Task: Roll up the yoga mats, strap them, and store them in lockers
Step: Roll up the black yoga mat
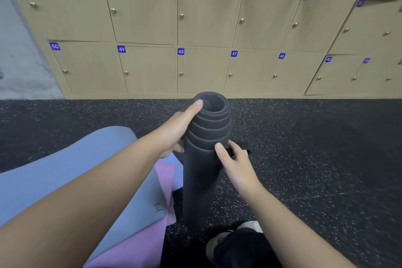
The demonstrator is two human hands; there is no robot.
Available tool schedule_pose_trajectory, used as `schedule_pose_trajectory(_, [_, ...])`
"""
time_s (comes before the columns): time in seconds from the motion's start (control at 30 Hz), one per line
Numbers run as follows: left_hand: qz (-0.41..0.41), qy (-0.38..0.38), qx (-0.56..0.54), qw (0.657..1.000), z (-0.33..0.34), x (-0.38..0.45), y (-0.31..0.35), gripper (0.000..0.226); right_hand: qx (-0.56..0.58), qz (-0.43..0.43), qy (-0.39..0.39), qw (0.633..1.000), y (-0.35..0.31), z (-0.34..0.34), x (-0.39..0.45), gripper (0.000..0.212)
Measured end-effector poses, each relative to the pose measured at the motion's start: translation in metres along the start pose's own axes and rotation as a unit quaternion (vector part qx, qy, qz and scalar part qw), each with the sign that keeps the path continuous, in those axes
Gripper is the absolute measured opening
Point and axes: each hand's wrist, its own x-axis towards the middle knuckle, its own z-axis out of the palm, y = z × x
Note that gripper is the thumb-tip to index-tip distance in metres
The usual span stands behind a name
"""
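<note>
Black mat [202,172] rolled, stood on end on floor [304,159] before lockers [202,17], telescoped at top. Left hand [178,130] curls around upper coils, likely steadying roll. Right hand [235,159] pinches dark strap [244,152] at its side, grip closed, probably for strapping.

The black mat [202,180] hides the left hand's [174,135] fingers and its own base.

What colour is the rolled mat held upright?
Dark charcoal grey, nearly black; the rolled mat shows in the head view.
</note>
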Motion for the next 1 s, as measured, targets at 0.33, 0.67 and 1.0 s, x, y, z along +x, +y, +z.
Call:
schedule_pose_trajectory(0.33, [0.059,0.133,0.169,0.975,0.017,0.022,-0.012,0.07,-0.117,-0.109,0.052,0.986,-0.062,-0.013,0.024,0.069])
schedule_pose_trajectory(0.67, [0.067,0.138,0.311,0.938,0.018,0.054,-0.005,0.043,-0.335,-0.094,0.082,0.934,-0.05,0.022,0.07,0.054])
schedule_pose_trajectory(1.0, [0.082,0.077,0.405,0.907,0.013,0.069,-0.014,0.063,-0.373,-0.123,0.0,0.92,-0.045,0.017,0.078,0.063])
